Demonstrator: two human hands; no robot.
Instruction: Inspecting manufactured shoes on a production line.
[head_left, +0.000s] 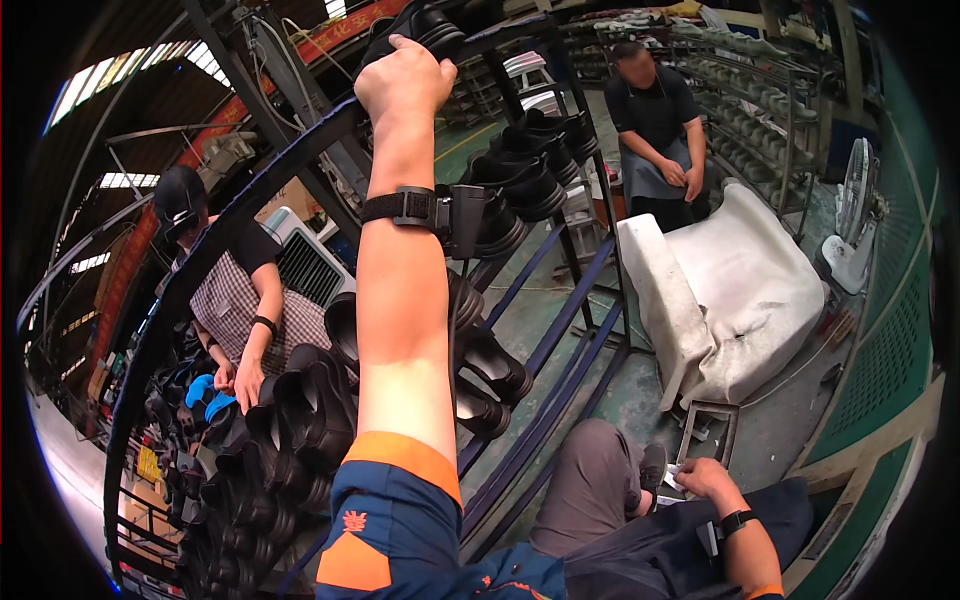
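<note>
My left arm is stretched up and forward across the rack. At the top my left hand is closed at a black shoe, its fingers partly hidden behind the shoe and the hand itself. Below, black shoes stand in rows on the blue-wrapped bars of the shoe rack. Down at the lower right, beside my bent knee, my right hand pinches a small white piece that I cannot name. A metal frame lies on the floor just beyond it.
A co-worker in a checked apron handles shoes at the left. Another person in a dark apron sits beyond a white-covered bulky object. A fan stands at right, near a green panel. Loaded shoe shelves stand behind.
</note>
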